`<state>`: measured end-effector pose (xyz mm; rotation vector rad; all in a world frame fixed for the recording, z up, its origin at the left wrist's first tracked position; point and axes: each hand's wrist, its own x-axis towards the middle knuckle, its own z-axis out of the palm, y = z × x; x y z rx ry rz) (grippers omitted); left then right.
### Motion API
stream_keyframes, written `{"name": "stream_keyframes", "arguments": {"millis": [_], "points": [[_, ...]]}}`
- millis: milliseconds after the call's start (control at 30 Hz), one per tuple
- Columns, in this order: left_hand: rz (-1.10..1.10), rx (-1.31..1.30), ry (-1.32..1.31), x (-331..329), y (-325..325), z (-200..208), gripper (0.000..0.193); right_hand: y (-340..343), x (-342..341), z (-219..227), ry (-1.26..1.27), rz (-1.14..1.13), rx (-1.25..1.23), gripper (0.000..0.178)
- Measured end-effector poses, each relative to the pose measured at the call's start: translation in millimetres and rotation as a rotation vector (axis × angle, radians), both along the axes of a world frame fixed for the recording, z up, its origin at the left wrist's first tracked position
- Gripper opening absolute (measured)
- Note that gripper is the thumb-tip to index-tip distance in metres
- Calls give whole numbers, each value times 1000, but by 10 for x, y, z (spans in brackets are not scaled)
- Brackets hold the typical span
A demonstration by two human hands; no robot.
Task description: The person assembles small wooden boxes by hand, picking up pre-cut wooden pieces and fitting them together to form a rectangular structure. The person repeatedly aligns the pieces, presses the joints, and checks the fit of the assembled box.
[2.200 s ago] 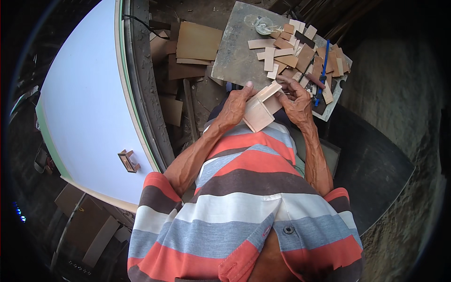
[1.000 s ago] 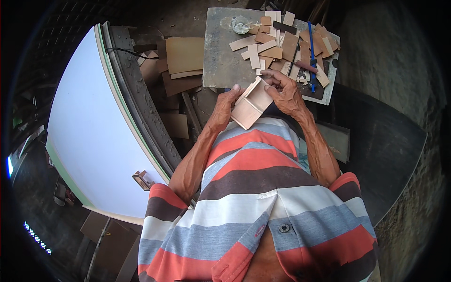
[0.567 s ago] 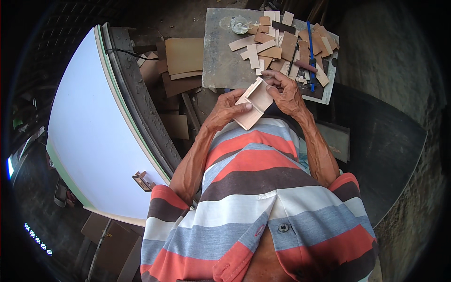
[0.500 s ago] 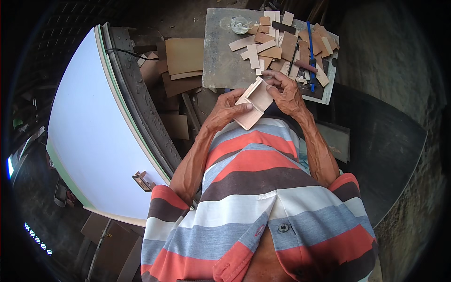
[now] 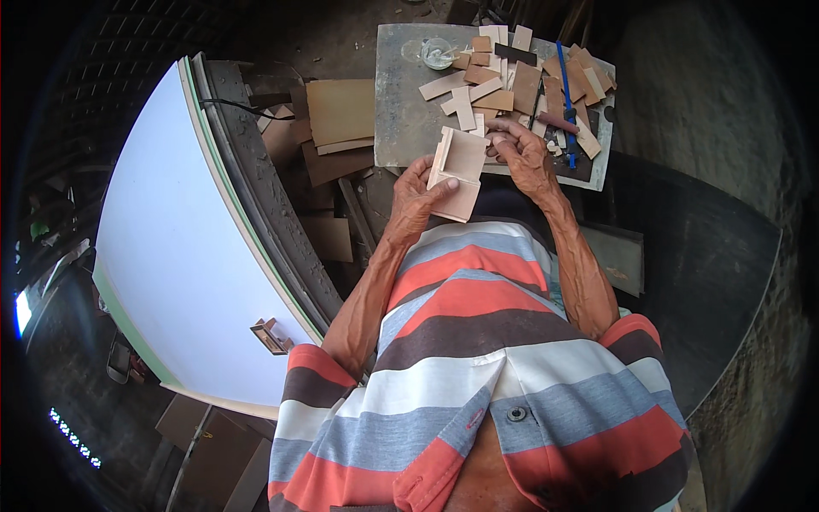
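A small pale wooden box part (image 5: 465,156), a panel with raised strips along its edges, sits in my left hand (image 5: 413,203). My left thumb presses on its lower face while the fingers wrap behind its left side. Just right of its upper edge is my right hand (image 5: 527,164), its fingers curled and the fingertips drawn together. Whatever they pinch, if anything, is too small to make out. Beyond the hands, loose wooden pieces (image 5: 525,83) lie heaped on a grey board (image 5: 394,111).
A clear dish of whitish paste (image 5: 438,54) and a blue bar tool (image 5: 566,102) rest on the board. To the left stands a large white panel (image 5: 196,247) bearing a small wooden frame (image 5: 270,336). Brown sheets (image 5: 339,111) lie between panel and board.
The box part has turned more upright in my left hand. My right hand has come off it, and its fingers have curled in beside the edge.
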<state>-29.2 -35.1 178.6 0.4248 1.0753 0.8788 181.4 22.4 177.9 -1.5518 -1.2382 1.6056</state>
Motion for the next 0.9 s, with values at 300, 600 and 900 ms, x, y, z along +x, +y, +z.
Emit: {"name": "stream_keyframes", "arguments": {"millis": [300,600,900], "points": [[-15,7,-22,-22,6,32,57,-51,-34,-7,-236,35,379,35],[-363,171,320,-40,73,254,50,-43,-47,673,-461,419,731,38],[-570,211,370,-89,137,345,53,-138,4,529,-426,473,763,34]]}}
